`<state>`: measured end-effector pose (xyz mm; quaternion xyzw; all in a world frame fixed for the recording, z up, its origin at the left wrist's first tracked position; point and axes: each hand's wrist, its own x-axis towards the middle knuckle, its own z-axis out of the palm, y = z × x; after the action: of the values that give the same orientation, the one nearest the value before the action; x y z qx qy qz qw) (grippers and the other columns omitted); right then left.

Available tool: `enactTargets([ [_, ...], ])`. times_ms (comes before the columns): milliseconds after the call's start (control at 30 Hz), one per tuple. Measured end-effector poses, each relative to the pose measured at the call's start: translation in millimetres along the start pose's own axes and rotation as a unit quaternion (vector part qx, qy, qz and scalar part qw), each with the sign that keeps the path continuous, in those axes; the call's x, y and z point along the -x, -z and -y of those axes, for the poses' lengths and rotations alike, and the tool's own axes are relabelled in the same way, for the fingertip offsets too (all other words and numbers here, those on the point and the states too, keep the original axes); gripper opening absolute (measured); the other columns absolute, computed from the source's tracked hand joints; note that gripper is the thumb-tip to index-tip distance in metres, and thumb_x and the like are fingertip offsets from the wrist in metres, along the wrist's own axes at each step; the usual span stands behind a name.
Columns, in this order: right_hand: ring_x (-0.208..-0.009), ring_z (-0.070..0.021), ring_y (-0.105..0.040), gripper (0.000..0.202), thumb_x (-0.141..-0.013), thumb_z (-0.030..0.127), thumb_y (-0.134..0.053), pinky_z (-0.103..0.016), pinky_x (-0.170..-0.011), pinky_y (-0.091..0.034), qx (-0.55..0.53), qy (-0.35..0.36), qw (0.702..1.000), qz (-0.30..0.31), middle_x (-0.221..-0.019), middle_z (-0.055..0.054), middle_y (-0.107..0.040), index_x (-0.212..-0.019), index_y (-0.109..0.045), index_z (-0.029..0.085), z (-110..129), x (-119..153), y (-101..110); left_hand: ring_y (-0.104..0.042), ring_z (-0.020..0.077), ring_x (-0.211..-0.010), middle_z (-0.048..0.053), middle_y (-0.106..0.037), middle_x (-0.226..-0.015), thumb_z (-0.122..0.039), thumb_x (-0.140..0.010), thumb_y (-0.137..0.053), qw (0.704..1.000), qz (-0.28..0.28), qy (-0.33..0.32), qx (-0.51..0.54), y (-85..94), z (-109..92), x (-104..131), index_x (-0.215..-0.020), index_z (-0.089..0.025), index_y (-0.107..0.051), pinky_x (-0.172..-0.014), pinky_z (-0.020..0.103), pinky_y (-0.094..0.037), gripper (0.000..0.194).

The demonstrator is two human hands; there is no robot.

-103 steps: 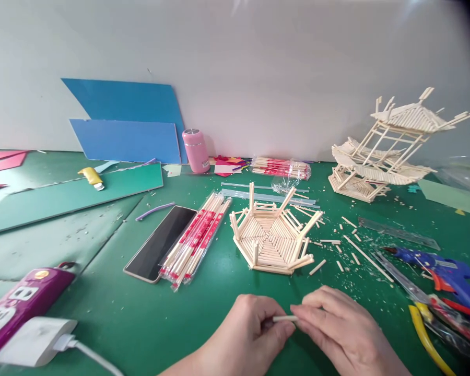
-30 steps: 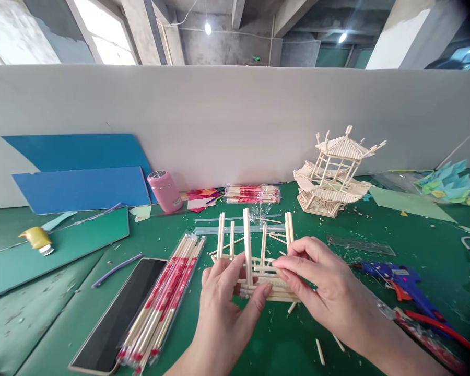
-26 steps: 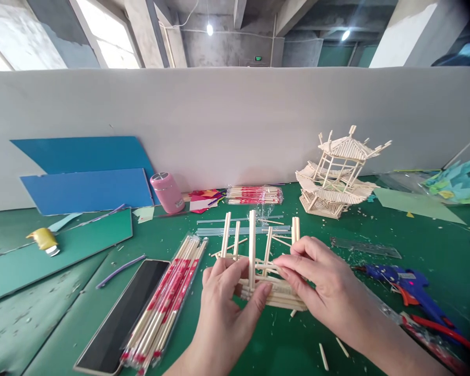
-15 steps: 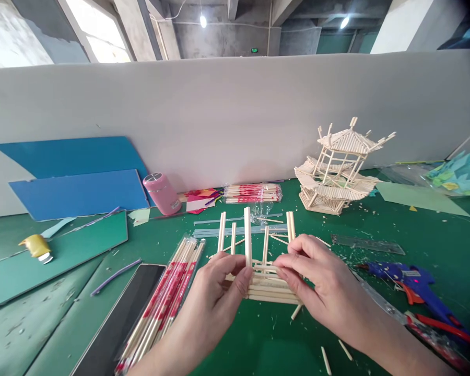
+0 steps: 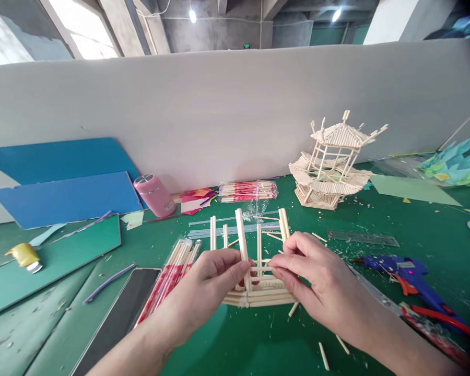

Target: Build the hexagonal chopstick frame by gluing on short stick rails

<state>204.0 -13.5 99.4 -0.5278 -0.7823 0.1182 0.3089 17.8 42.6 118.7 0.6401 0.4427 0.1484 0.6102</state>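
A small frame of pale wooden sticks (image 5: 266, 300) stands on the green table in front of me, with paired sticks rising as posts. My left hand (image 5: 215, 279) is closed around the front post (image 5: 241, 237), thumb and fingertips pressed to its lower half. From the other side, my right hand (image 5: 311, 274) pinches the right end of a thin stick (image 5: 260, 268) lying crosswise behind that post. Fingers of both hands hide parts of the frame and the stick's ends.
A finished stick pavilion (image 5: 331, 180) stands at the back right. Nearer are a clear ruler (image 5: 362, 238) and a blue glue gun (image 5: 407, 271). Bagged sticks (image 5: 164, 282), a dark flat panel (image 5: 117, 318) and a pink cup (image 5: 154, 196) lie or stand leftward.
The view has shifted slightly. My left thumb and fingers have moved higher on the front post, which now leans a little to the left. My right hand keeps its pinch.
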Motion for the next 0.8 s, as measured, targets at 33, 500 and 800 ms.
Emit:
enactTargets([
  [33,-0.074,-0.0147,-0.044,0.022,-0.088,0.016,-0.043,-0.029,-0.063,-0.04,-0.001,-0.001,1.0,0.002,-0.078,-0.004,-0.045,-0.082,-0.064,0.015,0.0,0.5,0.3,-0.035,0.01,-0.059,-0.005,-0.043,-0.061,-0.044,-0.083,-0.049,1.0,-0.001,0.001,-0.001,-0.3,-0.3,0.1,-0.067,-0.015,-0.055,-0.055,0.023,-0.027,0.033],
  [500,-0.073,-0.0147,-0.046,0.024,-0.089,0.017,-0.041,-0.029,-0.062,-0.041,0.003,0.0,1.0,-0.008,-0.078,-0.004,-0.047,-0.083,-0.065,0.018,0.3,2.3,-3.4,-0.046,0.0114,-0.06,-0.003,-0.052,-0.063,-0.043,-0.083,-0.049,1.0,-0.028,0.008,0.0,-0.2,3.8,0.6,-0.072,-0.016,-0.058,-0.057,0.023,-0.032,0.031],
  [800,-0.072,-0.0136,-0.044,0.023,-0.089,0.016,-0.043,-0.028,-0.061,-0.039,-0.003,0.012,0.999,-0.032,-0.076,-0.003,-0.044,-0.083,-0.065,0.017,2.5,0.8,-6.8,-0.04,0.0092,-0.057,-0.003,-0.05,-0.063,-0.038,-0.081,-0.054,1.0,-0.017,-0.018,0.016,-3.7,5.6,-3.6,-0.073,-0.014,-0.058,-0.052,0.022,-0.028,0.026],
])
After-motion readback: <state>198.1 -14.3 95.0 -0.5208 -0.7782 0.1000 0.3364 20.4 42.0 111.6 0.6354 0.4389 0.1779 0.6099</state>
